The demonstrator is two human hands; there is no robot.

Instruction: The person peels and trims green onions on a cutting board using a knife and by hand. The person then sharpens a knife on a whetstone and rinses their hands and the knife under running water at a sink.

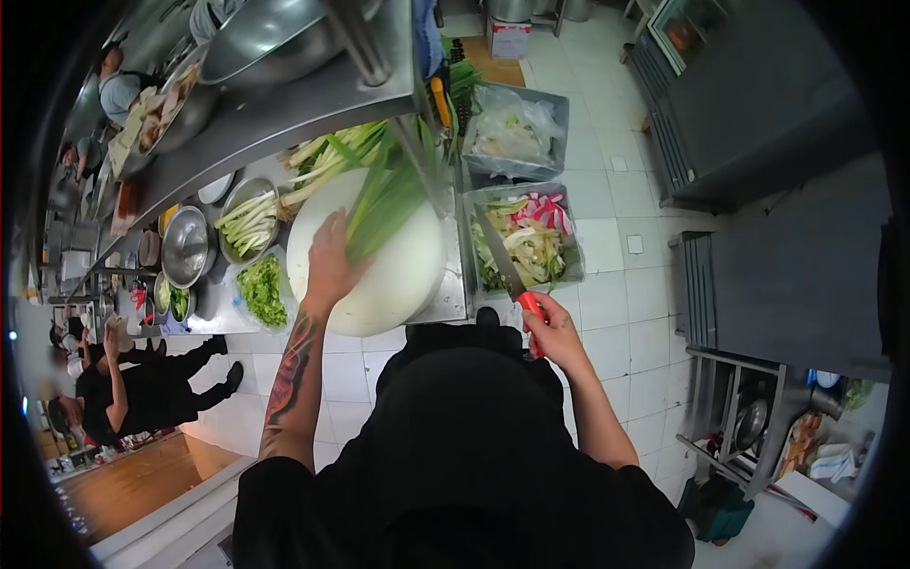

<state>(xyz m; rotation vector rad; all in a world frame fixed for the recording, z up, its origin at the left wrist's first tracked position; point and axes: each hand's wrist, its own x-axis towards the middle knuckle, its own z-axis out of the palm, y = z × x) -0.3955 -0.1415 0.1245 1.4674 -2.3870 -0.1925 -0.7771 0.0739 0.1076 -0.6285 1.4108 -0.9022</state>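
My left hand [336,261] is over the round white cutting board [398,294], closed around the near end of a bunch of long green onion leaves [387,204]. The leaves are smeared by motion and fan out toward the far edge of the board. In my right hand [557,332] is a knife [502,254] with a red handle, its blade pointing away from me over a grey bin of vegetable scraps [576,270]. Trimmed green onion stalks [248,220] fill a metal bowl left of the board. More green onions [327,156] lie behind the board.
Chopped greens [261,289] sit in a container at the counter's near edge, beside an upright metal bowl [188,247]. A steel shelf [284,119] overhangs the counter. Another grey bin with plastic wrap [517,128] stands farther back. A person in black [142,389] stands at left.
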